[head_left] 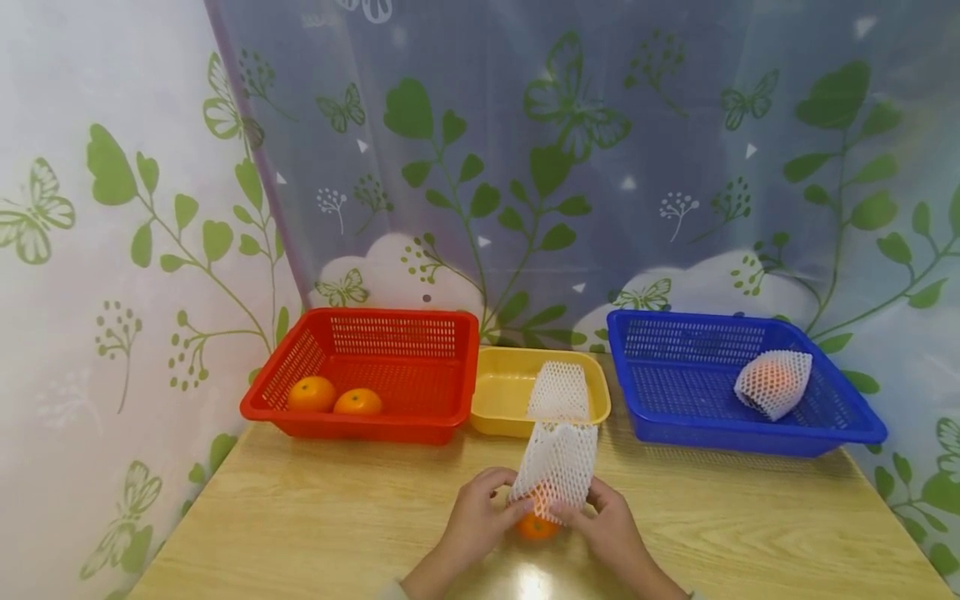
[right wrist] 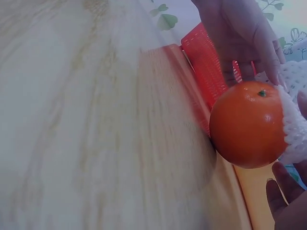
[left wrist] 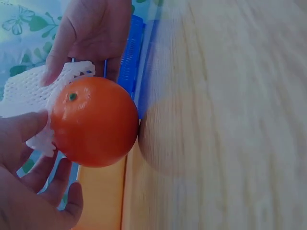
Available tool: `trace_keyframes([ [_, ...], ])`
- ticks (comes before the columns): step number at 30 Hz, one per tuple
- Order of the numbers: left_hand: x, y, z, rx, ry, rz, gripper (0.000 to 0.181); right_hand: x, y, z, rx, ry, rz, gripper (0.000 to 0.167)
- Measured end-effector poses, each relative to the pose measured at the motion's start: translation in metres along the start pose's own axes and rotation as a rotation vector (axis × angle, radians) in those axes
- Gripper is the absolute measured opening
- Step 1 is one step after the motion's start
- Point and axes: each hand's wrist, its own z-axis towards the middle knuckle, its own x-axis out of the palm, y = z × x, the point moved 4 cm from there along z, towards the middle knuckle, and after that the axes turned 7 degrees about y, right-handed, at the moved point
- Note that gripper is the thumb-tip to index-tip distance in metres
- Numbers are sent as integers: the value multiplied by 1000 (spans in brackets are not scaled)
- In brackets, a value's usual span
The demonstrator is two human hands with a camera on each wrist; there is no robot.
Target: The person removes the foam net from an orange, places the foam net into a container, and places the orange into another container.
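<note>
An orange (head_left: pixel 537 527) with a small green stem mark sits on the table in front of me, its upper part inside a white foam net sleeve (head_left: pixel 564 458). With thumb and fingers my left hand (head_left: pixel 478 510) pinches the sleeve's edge on the left side of the fruit. My right hand (head_left: pixel 609 523) pinches the same edge on the right. Both wrist views show much of the orange (left wrist: pixel 96 122) bare, the net (right wrist: pixel 293 127) covering one side only. Some fingers are hidden behind the net.
Behind the hands stands a yellow basket (head_left: pixel 498 427) with another foam net (head_left: pixel 558 390) in it. A red basket (head_left: pixel 360 432) on the left holds two bare oranges (head_left: pixel 358 402). The blue basket (head_left: pixel 720 435) on the right holds a net-wrapped orange (head_left: pixel 776 382).
</note>
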Motion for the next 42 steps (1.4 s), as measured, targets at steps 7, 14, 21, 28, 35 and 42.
trace_keyframes([
  [7,-3,-1,3,-37,-77,5,19,1,2,-2,-23,35,-4,38],
  [14,1,2,2,-54,-43,17,31,2,4,-2,-30,30,-44,36],
  [21,12,5,2,-40,51,57,62,2,4,0,-29,-15,-108,27],
  [28,15,3,3,-68,81,53,67,-3,7,4,-35,-80,-134,23],
  [35,12,-2,4,-72,95,99,59,-8,16,20,-94,-149,-117,24],
  [42,14,-1,4,-69,96,137,58,-12,24,44,-124,-139,-49,31],
])
